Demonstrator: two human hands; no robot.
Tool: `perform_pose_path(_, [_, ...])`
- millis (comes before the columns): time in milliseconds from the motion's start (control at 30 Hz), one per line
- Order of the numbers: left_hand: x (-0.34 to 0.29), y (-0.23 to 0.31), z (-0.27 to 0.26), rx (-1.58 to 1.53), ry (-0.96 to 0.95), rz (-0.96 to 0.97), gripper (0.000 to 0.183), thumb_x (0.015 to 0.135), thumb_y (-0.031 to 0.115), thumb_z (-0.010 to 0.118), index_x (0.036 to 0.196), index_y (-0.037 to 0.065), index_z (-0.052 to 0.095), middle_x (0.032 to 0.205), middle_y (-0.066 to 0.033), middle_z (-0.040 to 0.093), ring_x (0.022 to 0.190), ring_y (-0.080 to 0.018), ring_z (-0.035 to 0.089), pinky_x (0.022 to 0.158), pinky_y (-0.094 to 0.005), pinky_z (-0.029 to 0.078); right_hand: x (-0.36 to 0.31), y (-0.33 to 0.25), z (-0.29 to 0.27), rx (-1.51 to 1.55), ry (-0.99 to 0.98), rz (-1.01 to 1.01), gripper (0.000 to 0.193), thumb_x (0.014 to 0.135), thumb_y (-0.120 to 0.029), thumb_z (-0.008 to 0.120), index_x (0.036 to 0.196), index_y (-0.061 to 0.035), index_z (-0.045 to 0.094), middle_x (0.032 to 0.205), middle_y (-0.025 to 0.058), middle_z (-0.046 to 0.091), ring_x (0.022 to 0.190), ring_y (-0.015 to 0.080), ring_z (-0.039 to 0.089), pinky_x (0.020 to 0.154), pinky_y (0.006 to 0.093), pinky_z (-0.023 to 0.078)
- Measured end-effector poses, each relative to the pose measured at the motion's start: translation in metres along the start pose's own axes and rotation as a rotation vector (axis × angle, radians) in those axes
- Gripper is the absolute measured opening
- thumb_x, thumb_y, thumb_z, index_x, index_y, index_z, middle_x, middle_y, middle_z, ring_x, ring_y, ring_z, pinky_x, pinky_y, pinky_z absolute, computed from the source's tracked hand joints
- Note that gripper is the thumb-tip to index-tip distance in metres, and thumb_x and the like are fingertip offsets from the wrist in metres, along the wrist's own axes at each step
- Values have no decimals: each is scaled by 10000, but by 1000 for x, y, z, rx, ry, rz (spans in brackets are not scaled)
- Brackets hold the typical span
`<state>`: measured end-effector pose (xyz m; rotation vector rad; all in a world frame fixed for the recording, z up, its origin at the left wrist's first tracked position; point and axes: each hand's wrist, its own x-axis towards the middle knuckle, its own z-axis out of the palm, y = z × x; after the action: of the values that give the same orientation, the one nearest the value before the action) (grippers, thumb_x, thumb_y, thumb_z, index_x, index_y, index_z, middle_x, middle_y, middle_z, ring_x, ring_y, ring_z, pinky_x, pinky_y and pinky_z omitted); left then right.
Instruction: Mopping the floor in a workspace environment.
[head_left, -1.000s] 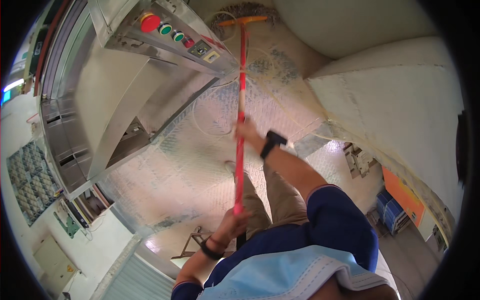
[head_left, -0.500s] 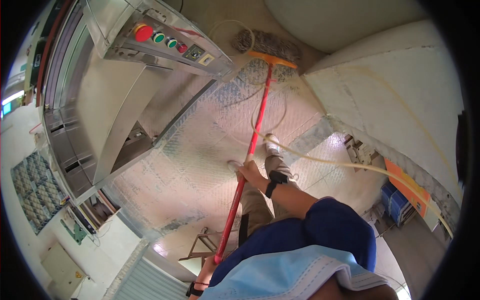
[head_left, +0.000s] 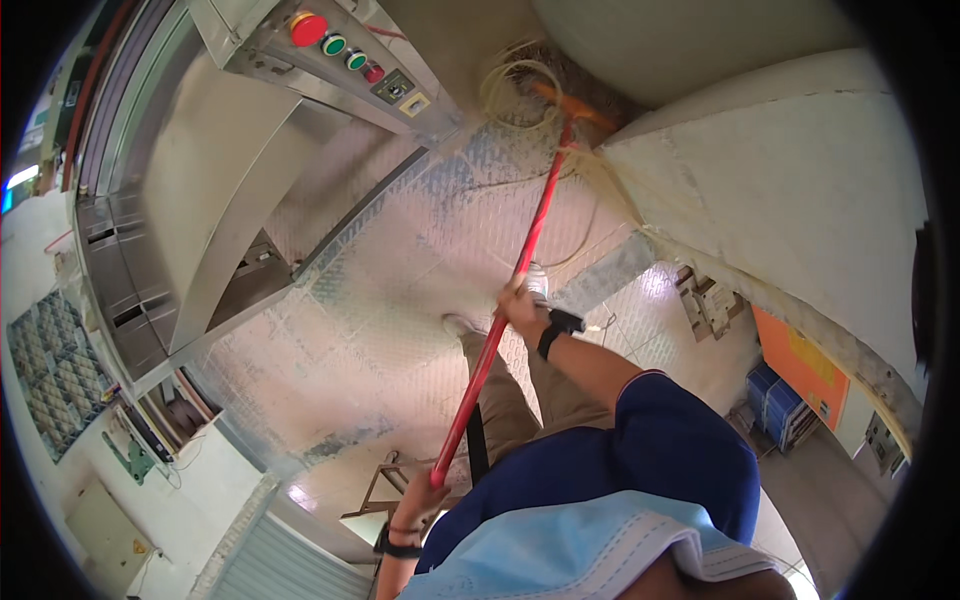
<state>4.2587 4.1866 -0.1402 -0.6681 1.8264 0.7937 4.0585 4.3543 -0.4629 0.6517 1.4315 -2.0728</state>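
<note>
The right hand (head_left: 518, 303) is clamped round the middle of the red broom handle (head_left: 505, 300), and the left hand (head_left: 420, 495) grips its lower end at about seven o'clock; the hands are well apart along the shaft. The orange broom head (head_left: 575, 103) sits at twelve o'clock, pushed into the corner where the metal floor plate (head_left: 400, 300) meets the pale curved tank wall (head_left: 780, 190).

The likeliest trouble, as I judge it, is the yellowish hose (head_left: 520, 85) coiled right by the broom head; a hard stroke could snag a loop and drag it; the bristles could also wedge under the tank's edge.

At eleven o'clock a steel control box with a red mushroom button (head_left: 308, 27) juts over the floor, close to the handle's sweep; at three o'clock blue crates (head_left: 782, 405) stand below an orange panel (head_left: 805, 365); the person's shoe (head_left: 537, 282) is just beside the shaft.
</note>
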Motion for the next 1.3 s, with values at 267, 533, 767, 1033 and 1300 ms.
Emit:
perform_pose_path(267, [-99, 26, 8, -496, 158, -558, 174, 724, 130, 639, 763, -14, 550, 612, -8, 519, 603, -55, 460, 508, -262, 379, -87, 14, 65, -240, -139, 230, 277, 751, -89, 511, 933, 14, 328, 696, 92, 470, 484, 184, 544, 401, 299, 464])
perform_pose_path(533, [-21, 34, -17, -785, -20, -179, 109, 777, 80, 586, 737, 63, 485, 528, 39, 437, 421, -55, 398, 379, -212, 297, 48, -57, 74, -475, -215, 45, 310, 702, -60, 539, 918, 22, 333, 628, 89, 489, 489, 188, 524, 364, 318, 412])
perform_pose_path(767, [40, 187, -61, -1087, -371, 80, 196, 838, 202, 549, 719, 77, 457, 492, 11, 422, 346, -81, 378, 312, -218, 268, 147, -163, 72, -220, -174, 111, 245, 715, -118, 602, 825, 24, 434, 645, 102, 502, 503, 187, 523, 402, 328, 455])
perform_pose_path(1033, [88, 263, -43, -468, -650, 482, 262, 846, 279, 542, 907, 27, 505, 641, -59, 587, 479, -127, 567, 368, -204, 371, 66, -226, -47, -246, -40, 157, 333, 820, -303, 536, 880, 23, 524, 650, 50, 496, 478, 130, 472, 402, 284, 424])
perform_pose_path(1300, [108, 187, -90, -541, -313, 445, 245, 855, 242, 520, 960, 20, 517, 689, -80, 598, 487, -112, 561, 401, -188, 393, -112, -188, -157, -492, 92, 313, 265, 840, -270, 508, 746, -25, 469, 530, 23, 445, 369, 124, 439, 332, 275, 390])
